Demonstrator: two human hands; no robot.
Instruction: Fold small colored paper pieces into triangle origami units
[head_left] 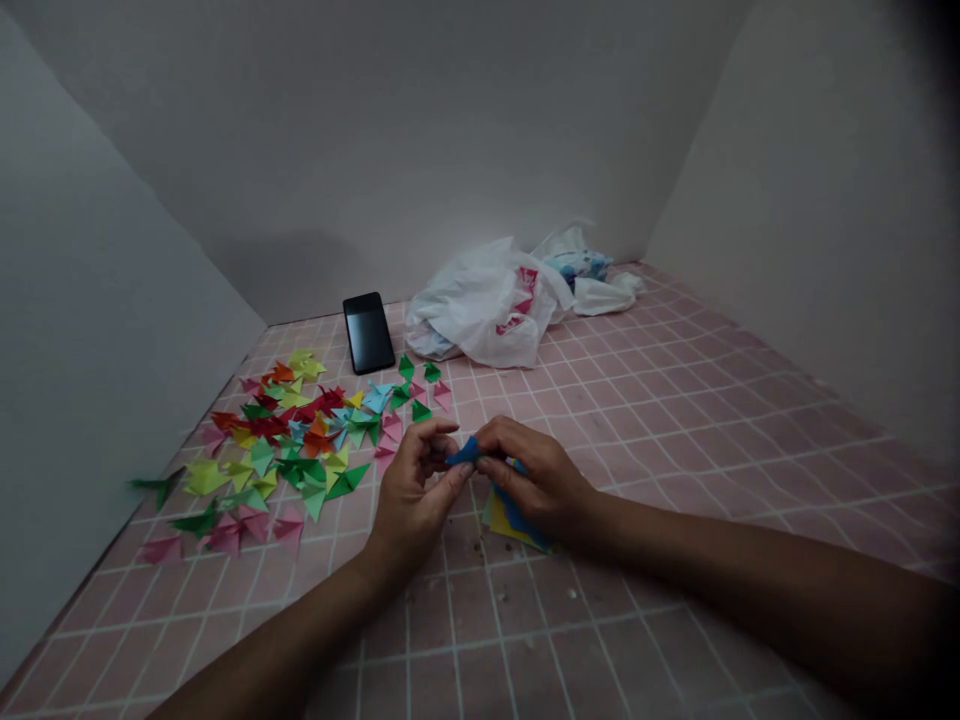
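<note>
My left hand [416, 490] and my right hand [532, 480] meet above a pink tiled surface [600, 420], their fingertips pinching a folded piece of blue paper [465, 452]. Under my right hand hangs or lies a folded yellow and blue paper [511, 522], partly hidden by my fingers. Whether it touches the surface I cannot tell. To the left of my left hand spreads a loose heap of small folded paper triangles [292, 440] in red, green, yellow, blue and pink.
A black smartphone [367, 333] lies at the back, beside a crumpled white plastic bag [484, 305] with red print. More white and blue plastic [577, 268] sits behind it. Pale walls [112, 300] rise on the left, back and right. Small crumbs [480, 570] dot the tiles near me.
</note>
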